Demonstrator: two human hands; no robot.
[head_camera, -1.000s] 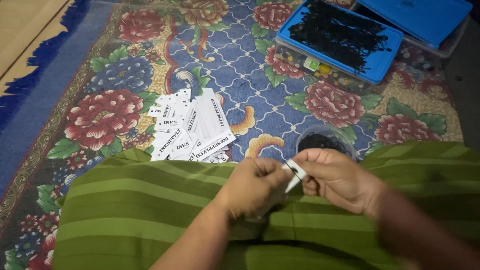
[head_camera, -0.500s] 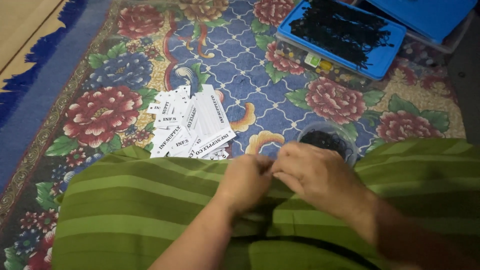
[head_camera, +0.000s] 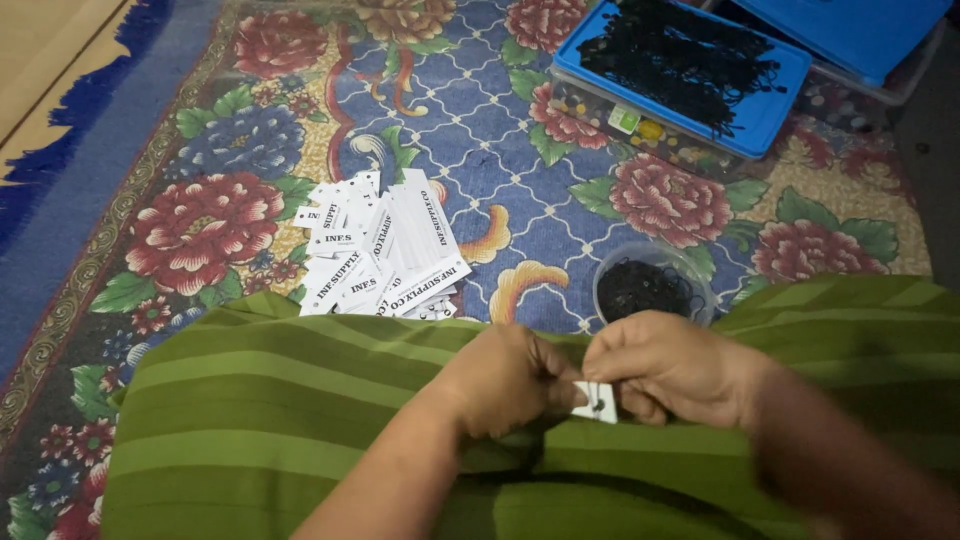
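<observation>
Item: small white tag, pinched betw. left hand & right hand, both clamped on it.
Held over lap; tag pile & tub of black loops near.

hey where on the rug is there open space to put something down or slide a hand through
Open rug lies between the pile of white paper tags and the blue plastic lid heaped with black strings, and left of the tags toward the rug's blue fringe. It is crowded where the round clear tub of black loops meets the green striped cloth, near the left hand and right hand.
</observation>
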